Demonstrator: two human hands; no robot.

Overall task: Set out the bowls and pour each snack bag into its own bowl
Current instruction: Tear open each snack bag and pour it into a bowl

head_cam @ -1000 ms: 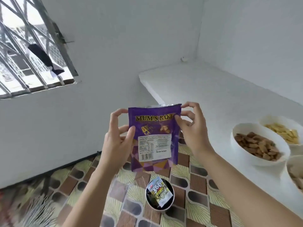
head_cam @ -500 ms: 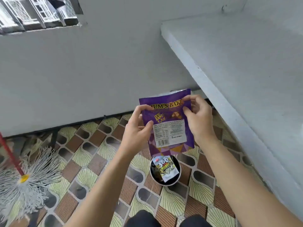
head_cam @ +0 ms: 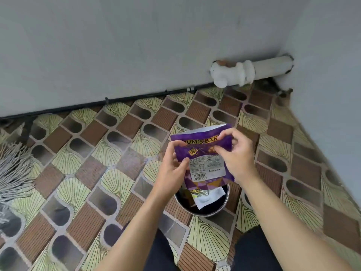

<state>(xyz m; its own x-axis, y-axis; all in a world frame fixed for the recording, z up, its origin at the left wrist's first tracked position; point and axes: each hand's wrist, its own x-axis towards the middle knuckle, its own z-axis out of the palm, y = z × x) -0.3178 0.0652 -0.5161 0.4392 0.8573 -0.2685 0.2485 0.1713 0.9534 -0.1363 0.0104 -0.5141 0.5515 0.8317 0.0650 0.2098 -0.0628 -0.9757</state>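
The purple Mum's Bake snack bag (head_cam: 203, 153) hangs just above the round floor bin (head_cam: 192, 212), which holds other wrappers (head_cam: 207, 200). It is probably emptied and being discarded, so the next move is to let go over the opening. The left hand (head_cam: 172, 169) has its fingers clamped on the bag's left edge, and the right hand (head_cam: 234, 159) pinches the top right.

A white pipe (head_cam: 252, 72) runs low along the grey wall (head_cam: 117, 45); mop strands (head_cam: 13, 169) lie on patterned floor tiles (head_cam: 88, 173).

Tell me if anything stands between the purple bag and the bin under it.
Nothing visible does. The left hand and right hand hold the purple bag over the open bin; only a wrapper lies inside it.
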